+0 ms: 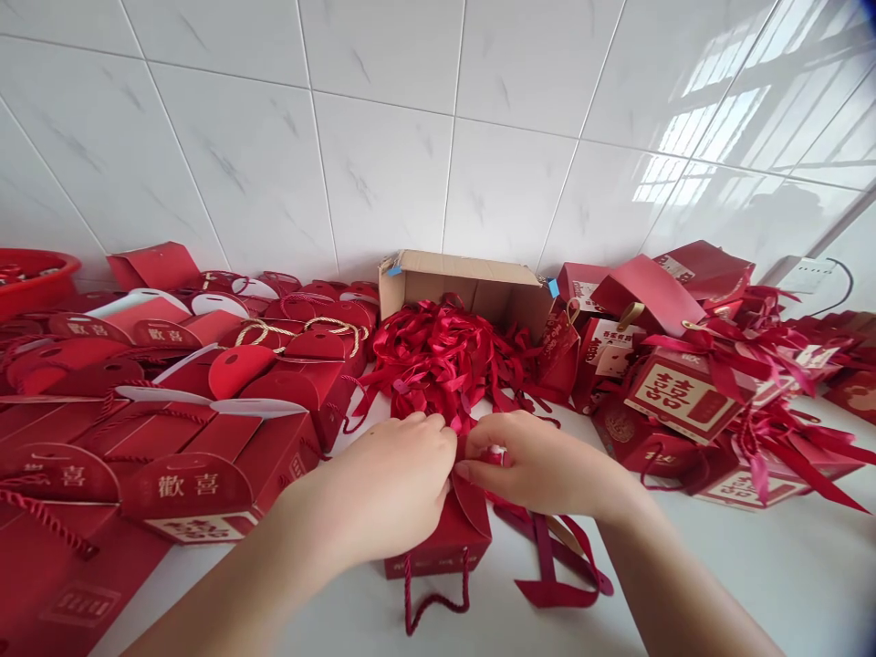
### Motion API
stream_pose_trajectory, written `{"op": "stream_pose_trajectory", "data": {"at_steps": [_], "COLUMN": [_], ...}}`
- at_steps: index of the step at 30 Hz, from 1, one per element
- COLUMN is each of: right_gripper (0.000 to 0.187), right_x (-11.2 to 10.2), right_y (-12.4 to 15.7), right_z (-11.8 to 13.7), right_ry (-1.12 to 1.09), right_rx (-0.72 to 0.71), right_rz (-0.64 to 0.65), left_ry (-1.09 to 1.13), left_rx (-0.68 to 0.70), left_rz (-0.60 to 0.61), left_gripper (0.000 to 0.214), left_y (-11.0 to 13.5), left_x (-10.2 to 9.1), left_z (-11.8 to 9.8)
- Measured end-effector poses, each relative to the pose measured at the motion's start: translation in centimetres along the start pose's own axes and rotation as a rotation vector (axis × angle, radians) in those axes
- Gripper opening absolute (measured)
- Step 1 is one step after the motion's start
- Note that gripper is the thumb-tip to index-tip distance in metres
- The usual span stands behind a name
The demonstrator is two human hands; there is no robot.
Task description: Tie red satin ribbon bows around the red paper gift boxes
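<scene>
A small red gift box [440, 543] stands upright on the white table, its dark red rope handle [438, 600] hanging down the near side. My left hand [393, 484] is closed at the top of this box, its fingertips mostly hidden behind the knuckles. Opposite it, my right hand [530, 464] pinches the box top between thumb and fingers, close to touching the left. A bit of white and red shows in the gap of the right hand. Loose red ribbons [557, 570] lie on the table below the right wrist.
Many red gift boxes with rope handles [205, 474] crowd the left side. A cardboard carton [472, 266] lies against the tiled wall, spilling a heap of red ribbons [444, 356]. Ribbon-tied boxes [684, 392] are piled on the right. A red basin [41, 287] sits far left.
</scene>
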State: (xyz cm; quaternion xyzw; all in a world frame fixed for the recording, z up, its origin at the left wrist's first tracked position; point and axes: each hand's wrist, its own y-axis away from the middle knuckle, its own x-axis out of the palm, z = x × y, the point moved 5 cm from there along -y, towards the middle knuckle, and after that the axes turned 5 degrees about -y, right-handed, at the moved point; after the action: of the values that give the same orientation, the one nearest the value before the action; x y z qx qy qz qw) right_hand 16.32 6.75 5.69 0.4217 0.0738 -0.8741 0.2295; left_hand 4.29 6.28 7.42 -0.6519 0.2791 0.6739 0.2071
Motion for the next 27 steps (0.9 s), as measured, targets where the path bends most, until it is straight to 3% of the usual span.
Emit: {"op": "stream_pose_trajectory", "data": {"at_steps": [7, 11, 13, 15, 18, 23, 27], "right_gripper": [0.015, 0.016, 0.015, 0.016, 0.021, 0.021, 0.013], "right_x": [-0.2, -1.4, -1.5, -1.3, -1.6, -3.4, -6.6], "right_y": [0.2, 0.3, 0.2, 0.0, -0.2, 1.1, 4.9], "right_z": [0.3, 0.5, 0.9, 1.1, 0.9, 0.9, 0.7], "right_ry": [0.007, -0.007, -0.135, -0.343, -0.553, -0.706, -0.720], "right_rx": [-0.012, -0.054, -0.155, -0.243, -0.252, -0.275, -0.368], "right_rz": [0.054, -0.138, -0.127, -0.031, 0.006, -0.173, -0.537], "left_ry": [-0.016, 0.053, 0.088, 0.102, 0.115, 0.140, 0.143], "left_rx": [0.034, -0.002, -0.041, -0.067, -0.122, -0.240, -0.194], "left_rz": [-0.053, -0.146, -0.191, -0.238, -0.261, -0.060, 0.038], "left_gripper": [0.021, 0.017, 0.016, 0.016, 0.018, 0.024, 0.013], "left_y": [0.1, 0.5, 0.7, 1.0, 1.8, 3.1, 2.6], "left_x": [0.0, -1.0, -1.7, -2.3, -2.3, 0.7, 2.1], "left_z": [-0.1, 0.0, 0.2, 0.3, 1.1, 3.1, 3.3]}}
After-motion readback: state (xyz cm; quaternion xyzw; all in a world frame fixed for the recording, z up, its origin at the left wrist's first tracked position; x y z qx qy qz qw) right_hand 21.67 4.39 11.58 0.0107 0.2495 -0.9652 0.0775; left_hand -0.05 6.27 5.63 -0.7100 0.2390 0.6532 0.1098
